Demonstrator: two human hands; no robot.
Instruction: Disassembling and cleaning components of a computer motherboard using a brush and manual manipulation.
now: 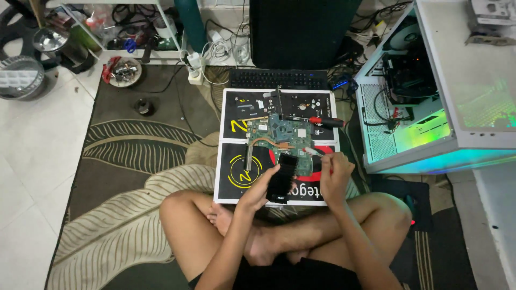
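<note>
Spread across the floor was a dark rug with pale leaf shapes (118, 161), and on it the person sat cross-legged before two flat black cardboard boxes (236, 177) laid side by side as a work surface. Over the near box the left hand (258, 192) was clasped around the lower edge of a small black rectangular part (283, 180), holding it tilted off the box; what sort of part it was I could not make out, as its face was dark and glossy. Just beside it the right hand (336, 174) was closed around a thin tool with a pale tip (313, 152), whose handle was hidden inside the fist, the tip reaching toward the upper end of the black part. Right behind these lay a green circuit board (282, 134) with a copper heat pipe (269, 142) curving over it, its near edge covered by the held part. A red-handled screwdriver (327, 122) rested on the far box close to the board. Farther back stood a black keyboard (278, 79) and a dark screen or panel (301, 32), cut off at the top. To the person's right a white open computer case (430, 107) glowed green and blue, its innards hard to read. Off to the left sat a round dish of small parts (124, 71) and a tangle of cables under a white shelf (140, 37).
</note>
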